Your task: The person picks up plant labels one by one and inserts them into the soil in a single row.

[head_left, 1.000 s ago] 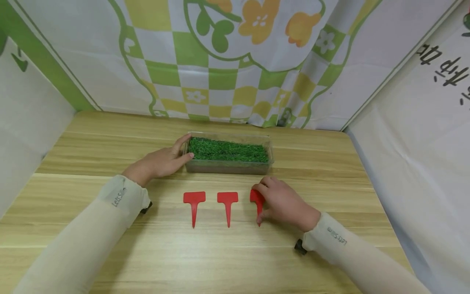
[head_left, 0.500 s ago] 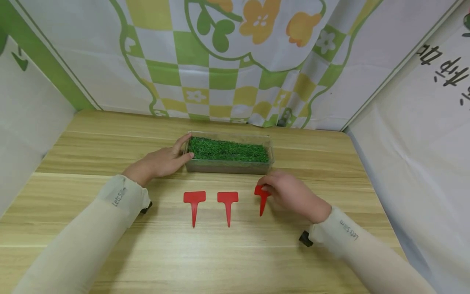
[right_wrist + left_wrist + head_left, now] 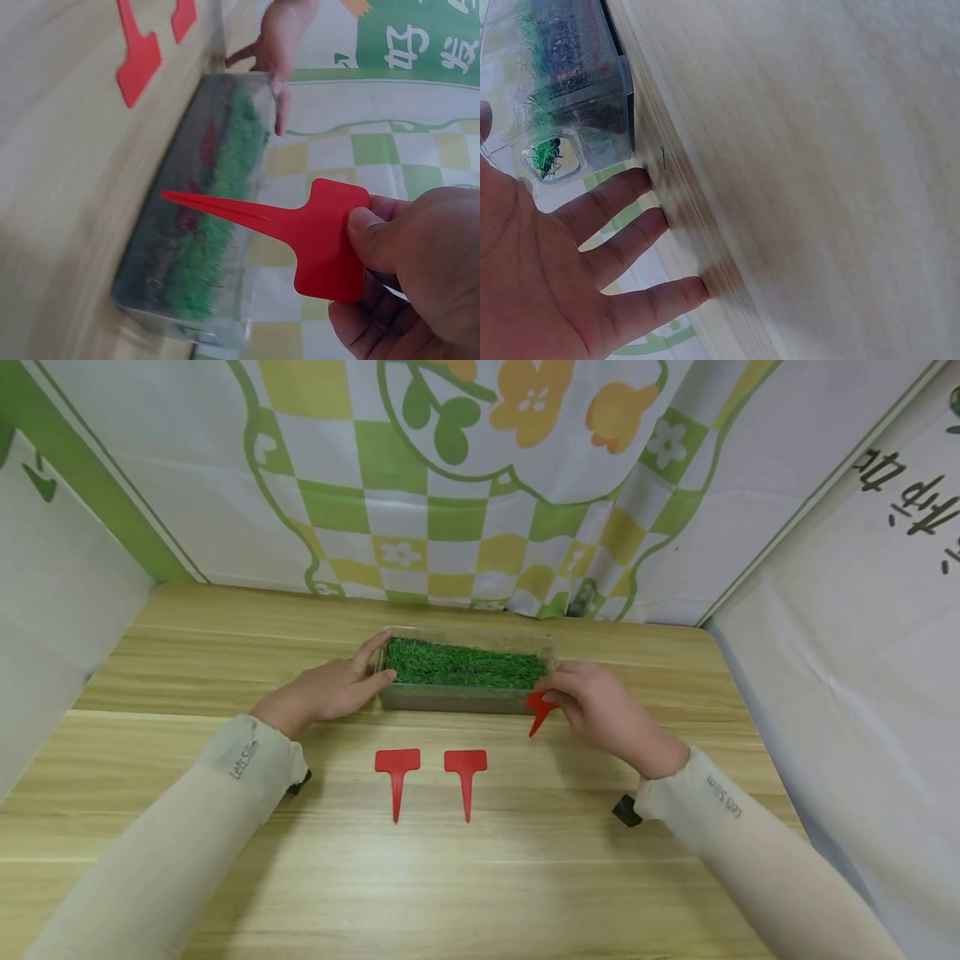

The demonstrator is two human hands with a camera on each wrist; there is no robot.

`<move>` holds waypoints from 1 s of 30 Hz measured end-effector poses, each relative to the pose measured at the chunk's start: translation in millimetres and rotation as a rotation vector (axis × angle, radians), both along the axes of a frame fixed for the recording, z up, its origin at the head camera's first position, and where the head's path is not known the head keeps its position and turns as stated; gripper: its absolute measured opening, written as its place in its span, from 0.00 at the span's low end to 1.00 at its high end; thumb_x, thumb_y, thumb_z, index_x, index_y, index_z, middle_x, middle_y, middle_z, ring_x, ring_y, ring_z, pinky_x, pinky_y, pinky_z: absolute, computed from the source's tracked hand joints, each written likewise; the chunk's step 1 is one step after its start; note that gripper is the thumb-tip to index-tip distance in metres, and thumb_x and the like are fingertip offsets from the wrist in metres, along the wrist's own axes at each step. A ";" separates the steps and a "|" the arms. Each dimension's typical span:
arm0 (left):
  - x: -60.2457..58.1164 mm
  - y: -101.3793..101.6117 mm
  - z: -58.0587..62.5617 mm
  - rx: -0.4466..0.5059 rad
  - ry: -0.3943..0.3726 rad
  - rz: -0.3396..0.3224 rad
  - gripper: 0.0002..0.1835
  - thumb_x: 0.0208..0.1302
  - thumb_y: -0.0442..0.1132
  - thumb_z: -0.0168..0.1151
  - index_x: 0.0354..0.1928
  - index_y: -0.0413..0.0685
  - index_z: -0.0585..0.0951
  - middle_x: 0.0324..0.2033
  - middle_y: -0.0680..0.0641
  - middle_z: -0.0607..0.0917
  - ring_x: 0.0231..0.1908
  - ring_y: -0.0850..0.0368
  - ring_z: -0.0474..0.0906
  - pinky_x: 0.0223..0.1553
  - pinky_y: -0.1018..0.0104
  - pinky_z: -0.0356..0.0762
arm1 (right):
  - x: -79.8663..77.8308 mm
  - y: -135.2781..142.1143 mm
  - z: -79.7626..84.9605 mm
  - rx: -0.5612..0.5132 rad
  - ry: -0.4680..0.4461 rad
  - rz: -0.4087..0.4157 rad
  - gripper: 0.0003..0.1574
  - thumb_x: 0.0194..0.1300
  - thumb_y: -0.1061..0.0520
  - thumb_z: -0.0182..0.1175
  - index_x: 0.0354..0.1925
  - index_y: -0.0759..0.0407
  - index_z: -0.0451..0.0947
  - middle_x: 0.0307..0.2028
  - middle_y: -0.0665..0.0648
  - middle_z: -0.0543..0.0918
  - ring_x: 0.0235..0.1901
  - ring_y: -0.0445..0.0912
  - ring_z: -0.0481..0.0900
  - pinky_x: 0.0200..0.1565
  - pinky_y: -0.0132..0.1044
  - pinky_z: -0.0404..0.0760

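Observation:
A clear plastic box (image 3: 457,700) with green artificial grass (image 3: 465,662) inside stands near the back of the table. At its left end lies my left hand (image 3: 330,695), thumb and index finger touching the two corners. The left wrist view shows the other fingers (image 3: 641,307) straight and spread beside the box. By the front right corner, my right hand (image 3: 606,714) pinches a red T-shaped plant label (image 3: 330,240) by its wide head, between thumb and fingers. Its pointed stem angles downward in the head view, apart from the tabletop. Two matching labels, left (image 3: 397,762) and middle (image 3: 466,762), lie flat in front.
The wood-grain table (image 3: 465,885) reaches a checked, flowered curtain (image 3: 450,518) close behind the box. White fabric walls (image 3: 847,677) stand at both sides. Black wrist cameras (image 3: 627,810) sit under the cuffs.
My right hand has picked the rightmost plant label off the table and carried it away from me to the box's front right corner. The left hand and box have stayed put.

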State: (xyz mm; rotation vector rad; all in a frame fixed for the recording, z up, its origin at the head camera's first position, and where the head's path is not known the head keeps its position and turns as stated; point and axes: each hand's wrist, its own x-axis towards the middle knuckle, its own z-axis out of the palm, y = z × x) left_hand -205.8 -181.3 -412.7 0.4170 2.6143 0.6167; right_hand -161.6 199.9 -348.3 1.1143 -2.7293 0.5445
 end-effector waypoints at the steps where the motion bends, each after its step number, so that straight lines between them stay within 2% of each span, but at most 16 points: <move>1: -0.1 -0.2 -0.3 0.000 0.002 -0.002 0.40 0.74 0.70 0.29 0.77 0.75 0.23 0.72 0.31 0.64 0.67 0.27 0.66 0.62 0.30 0.65 | -1.9 0.2 1.9 -0.008 0.004 -0.007 0.08 0.68 0.65 0.63 0.43 0.58 0.87 0.35 0.54 0.85 0.36 0.49 0.82 0.42 0.44 0.82; 6: -1.1 -0.4 -1.0 -0.007 0.011 -0.008 0.41 0.74 0.71 0.29 0.77 0.73 0.24 0.72 0.31 0.65 0.66 0.27 0.67 0.60 0.31 0.67 | -10.3 0.6 13.0 -0.067 0.027 -0.032 0.09 0.68 0.64 0.63 0.45 0.59 0.87 0.34 0.54 0.85 0.35 0.50 0.81 0.40 0.44 0.81; 14: -1.5 0.0 0.1 -0.015 0.015 -0.009 0.41 0.73 0.71 0.29 0.77 0.74 0.24 0.72 0.32 0.64 0.66 0.26 0.67 0.58 0.30 0.68 | -26.7 -2.8 24.8 -0.137 0.154 -0.021 0.11 0.68 0.66 0.62 0.45 0.59 0.88 0.37 0.55 0.86 0.39 0.51 0.80 0.43 0.44 0.79; 22: -0.4 -0.1 2.6 -0.015 0.009 -0.005 0.40 0.74 0.70 0.29 0.76 0.75 0.23 0.74 0.33 0.62 0.67 0.26 0.65 0.58 0.28 0.67 | -40.3 -11.2 18.8 -0.125 0.203 -0.031 0.11 0.69 0.64 0.63 0.46 0.57 0.88 0.37 0.55 0.85 0.38 0.51 0.78 0.41 0.44 0.78; 30: -0.5 -0.5 0.2 -0.017 -0.016 0.006 0.40 0.73 0.71 0.28 0.76 0.77 0.23 0.75 0.36 0.61 0.68 0.27 0.63 0.59 0.29 0.66 | -60.6 -12.8 2.0 -0.053 0.130 -0.107 0.11 0.70 0.63 0.62 0.47 0.57 0.88 0.37 0.56 0.87 0.39 0.52 0.80 0.42 0.44 0.80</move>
